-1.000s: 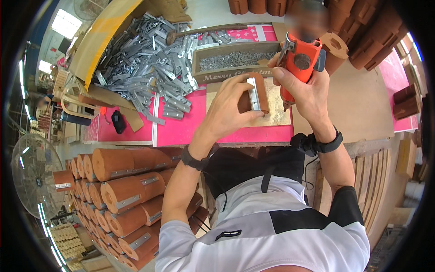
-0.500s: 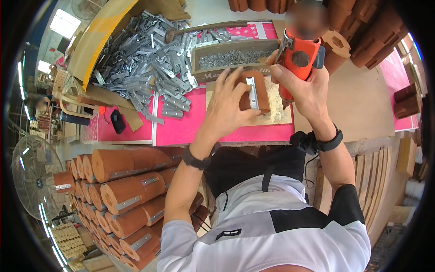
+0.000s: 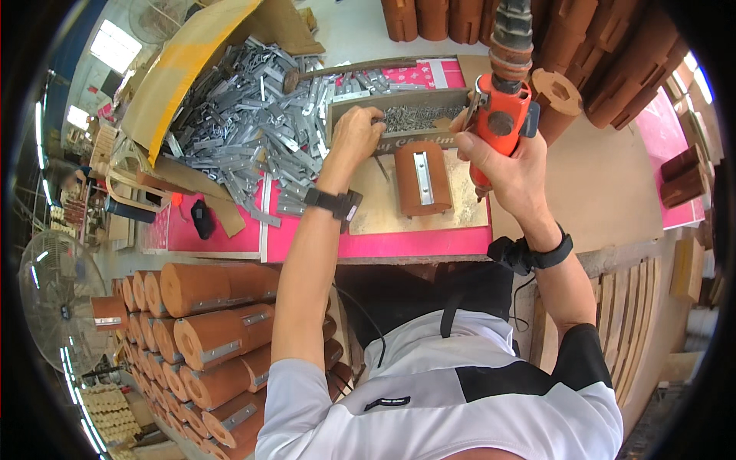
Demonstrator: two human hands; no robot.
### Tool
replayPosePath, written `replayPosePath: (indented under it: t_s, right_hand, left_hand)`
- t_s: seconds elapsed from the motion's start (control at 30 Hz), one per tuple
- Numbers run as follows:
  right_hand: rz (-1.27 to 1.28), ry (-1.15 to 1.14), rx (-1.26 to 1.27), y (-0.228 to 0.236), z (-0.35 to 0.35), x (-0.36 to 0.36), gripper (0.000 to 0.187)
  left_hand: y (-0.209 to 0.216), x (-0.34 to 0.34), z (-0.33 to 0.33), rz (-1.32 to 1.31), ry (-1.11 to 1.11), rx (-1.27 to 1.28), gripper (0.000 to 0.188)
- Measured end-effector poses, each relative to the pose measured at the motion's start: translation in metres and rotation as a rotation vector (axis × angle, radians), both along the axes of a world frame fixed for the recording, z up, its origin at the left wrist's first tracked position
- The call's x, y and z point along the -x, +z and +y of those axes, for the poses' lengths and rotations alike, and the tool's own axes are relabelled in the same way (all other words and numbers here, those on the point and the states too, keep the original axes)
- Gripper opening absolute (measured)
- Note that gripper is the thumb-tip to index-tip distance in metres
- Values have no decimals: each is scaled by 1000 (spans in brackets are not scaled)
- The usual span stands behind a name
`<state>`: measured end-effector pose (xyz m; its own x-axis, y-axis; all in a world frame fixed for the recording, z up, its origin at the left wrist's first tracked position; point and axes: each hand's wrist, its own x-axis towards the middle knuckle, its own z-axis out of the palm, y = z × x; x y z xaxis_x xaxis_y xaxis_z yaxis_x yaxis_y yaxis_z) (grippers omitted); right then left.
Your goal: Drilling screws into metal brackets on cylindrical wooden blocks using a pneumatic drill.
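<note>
A short reddish-brown wooden cylinder [image 3: 406, 195] lies on a pale board [image 3: 376, 218], with a silver metal strip [image 3: 422, 180] along its top. My left hand [image 3: 357, 134] is at the left end of a wooden box [image 3: 437, 142], its fingers curled together. Small loose screws [image 3: 418, 118] fill that box; what the left fingertips hold, if anything, is hidden. To the right of the cylinder, my right hand [image 3: 512, 165] grips an orange power screwdriver [image 3: 502, 115]. Its tip points down beside the cylinder, apart from it.
A heap of metal strips [image 3: 245, 115] spills from a cardboard box [image 3: 180, 73] at the left. Brown cylinders [image 3: 230, 337] are stacked at lower left; more cylinders [image 3: 613, 69] stand at the far right. A ribbed dark hose [image 3: 511, 38] rises above the screwdriver.
My left hand has let go of the cylinder and moved left to the screw box. The cylinder now appears slightly nearer me. My right hand still holds the screwdriver in about the same place.
</note>
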<state>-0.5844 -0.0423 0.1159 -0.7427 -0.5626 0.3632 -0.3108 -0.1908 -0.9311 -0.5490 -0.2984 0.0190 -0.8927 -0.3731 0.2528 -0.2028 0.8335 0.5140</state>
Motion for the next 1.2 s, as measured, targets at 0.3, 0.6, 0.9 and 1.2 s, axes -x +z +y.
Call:
replayPosePath:
  t_s: [0.3,0.6,0.9,1.2]
  right_hand:
    - [-16,-6,-30,-2,2,3,29]
    - [7,-12,-12,6,-5,1,28]
    - [118,-46,120,23,-34,5,22]
    - [99,-4,219,36,-66,-6,30]
  left_hand:
    - [-12,36,-20,-477,88,-163,19]
    - [-3,9,-4,14,171,-191,19]
    - [15,-73,75,407,-27,-971,12]
    - [11,-82,108,409,-54,-978,30]
